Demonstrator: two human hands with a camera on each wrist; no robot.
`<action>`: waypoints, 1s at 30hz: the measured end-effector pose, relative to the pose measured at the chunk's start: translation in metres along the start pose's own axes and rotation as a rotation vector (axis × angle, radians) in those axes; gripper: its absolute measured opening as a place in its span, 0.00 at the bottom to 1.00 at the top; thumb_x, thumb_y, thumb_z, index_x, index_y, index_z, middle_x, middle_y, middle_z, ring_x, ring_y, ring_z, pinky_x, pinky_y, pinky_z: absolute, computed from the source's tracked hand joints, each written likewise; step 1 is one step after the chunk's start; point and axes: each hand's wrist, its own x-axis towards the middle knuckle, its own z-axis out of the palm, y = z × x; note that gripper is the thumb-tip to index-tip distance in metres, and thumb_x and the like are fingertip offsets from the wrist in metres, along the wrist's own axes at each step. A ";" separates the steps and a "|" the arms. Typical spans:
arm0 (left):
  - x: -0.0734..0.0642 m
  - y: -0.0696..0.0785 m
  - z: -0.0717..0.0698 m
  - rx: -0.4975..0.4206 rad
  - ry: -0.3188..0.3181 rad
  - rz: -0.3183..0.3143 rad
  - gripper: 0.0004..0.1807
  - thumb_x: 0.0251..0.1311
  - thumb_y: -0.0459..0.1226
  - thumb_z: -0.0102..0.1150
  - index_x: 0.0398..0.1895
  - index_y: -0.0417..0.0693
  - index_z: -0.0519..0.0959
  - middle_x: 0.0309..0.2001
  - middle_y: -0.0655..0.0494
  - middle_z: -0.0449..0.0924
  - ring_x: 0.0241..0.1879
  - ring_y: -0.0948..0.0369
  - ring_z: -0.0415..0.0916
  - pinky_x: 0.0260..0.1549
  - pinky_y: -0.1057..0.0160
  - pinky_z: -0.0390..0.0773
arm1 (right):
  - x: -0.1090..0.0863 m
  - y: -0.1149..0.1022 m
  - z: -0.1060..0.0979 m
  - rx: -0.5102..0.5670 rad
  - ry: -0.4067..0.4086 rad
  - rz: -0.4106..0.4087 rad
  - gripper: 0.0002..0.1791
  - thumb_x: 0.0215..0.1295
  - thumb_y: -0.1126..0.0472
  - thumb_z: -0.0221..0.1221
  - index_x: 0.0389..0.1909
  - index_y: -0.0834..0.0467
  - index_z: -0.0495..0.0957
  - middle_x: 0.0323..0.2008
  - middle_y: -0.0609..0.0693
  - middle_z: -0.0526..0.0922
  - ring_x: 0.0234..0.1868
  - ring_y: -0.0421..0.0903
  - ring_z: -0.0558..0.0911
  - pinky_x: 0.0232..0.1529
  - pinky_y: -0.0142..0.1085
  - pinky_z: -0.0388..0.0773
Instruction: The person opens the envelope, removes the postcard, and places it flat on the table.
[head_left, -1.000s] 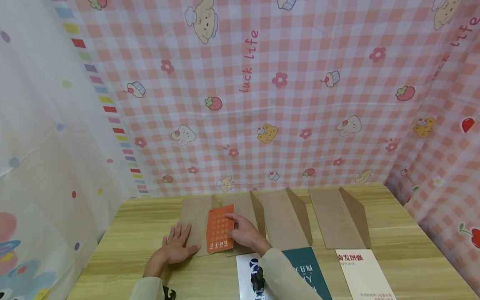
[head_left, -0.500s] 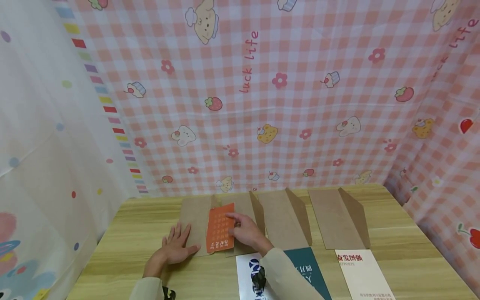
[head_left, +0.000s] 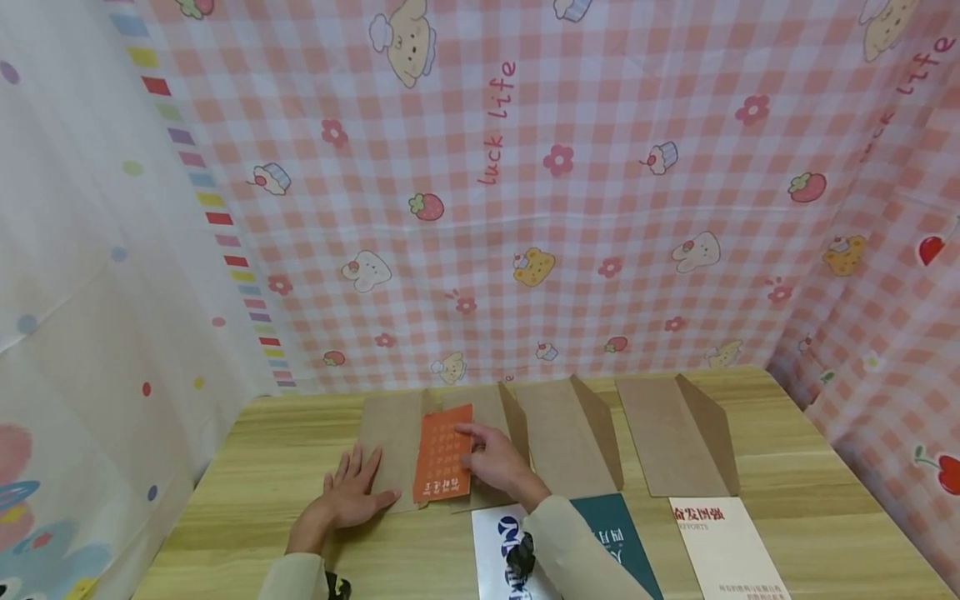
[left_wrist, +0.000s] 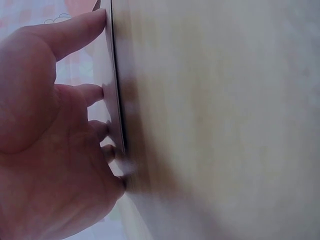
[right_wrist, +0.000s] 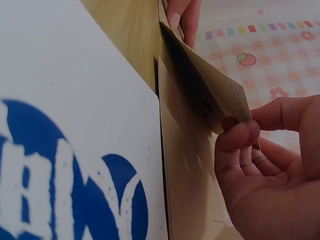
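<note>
In the head view, my left hand (head_left: 348, 492) rests with spread fingers on the leftmost brown paper envelope (head_left: 384, 433). The left wrist view shows the fingertips of that hand (left_wrist: 60, 125) pressing at the envelope's edge, low over the table. My right hand (head_left: 498, 460) pinches an orange card (head_left: 442, 458) by its right edge, thumb against fingers. The card slants over the right side of this envelope and partly covers a second envelope (head_left: 487, 408). From the right wrist, the card's pale back (right_wrist: 212, 75) shows a pen scribble; whether its far edge sits inside the envelope is unclear.
Two more brown envelopes, a middle one (head_left: 566, 442) and a right one (head_left: 660, 442), lie with flaps raised. Nearer are a white card with blue print (head_left: 487, 542), a dark green card (head_left: 618, 533) and a cream card (head_left: 727, 542). Checked cloth (head_left: 480, 208) hangs behind the table.
The orange card and my right hand have shifted slightly right and away from me. My left hand stays in place on the leftmost envelope.
</note>
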 end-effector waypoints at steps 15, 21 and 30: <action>0.000 0.004 -0.001 0.012 0.011 -0.001 0.48 0.67 0.54 0.55 0.78 0.38 0.47 0.76 0.29 0.30 0.75 0.33 0.25 0.67 0.28 0.32 | -0.004 0.002 -0.009 0.048 -0.036 -0.063 0.34 0.57 0.73 0.58 0.68 0.59 0.70 0.41 0.55 0.78 0.29 0.45 0.78 0.25 0.37 0.78; -0.001 0.005 -0.001 0.020 0.015 0.001 0.48 0.67 0.54 0.55 0.78 0.38 0.47 0.76 0.29 0.30 0.75 0.32 0.26 0.67 0.28 0.32 | -0.007 0.001 -0.013 0.074 -0.050 -0.082 0.36 0.55 0.74 0.58 0.69 0.61 0.68 0.48 0.58 0.76 0.31 0.45 0.80 0.27 0.39 0.79; 0.000 0.005 0.000 0.028 0.013 -0.001 0.48 0.67 0.55 0.55 0.78 0.39 0.47 0.77 0.29 0.30 0.75 0.32 0.26 0.67 0.28 0.32 | -0.011 0.000 -0.015 0.081 -0.078 -0.083 0.37 0.54 0.74 0.59 0.69 0.60 0.67 0.54 0.58 0.75 0.30 0.44 0.81 0.30 0.40 0.80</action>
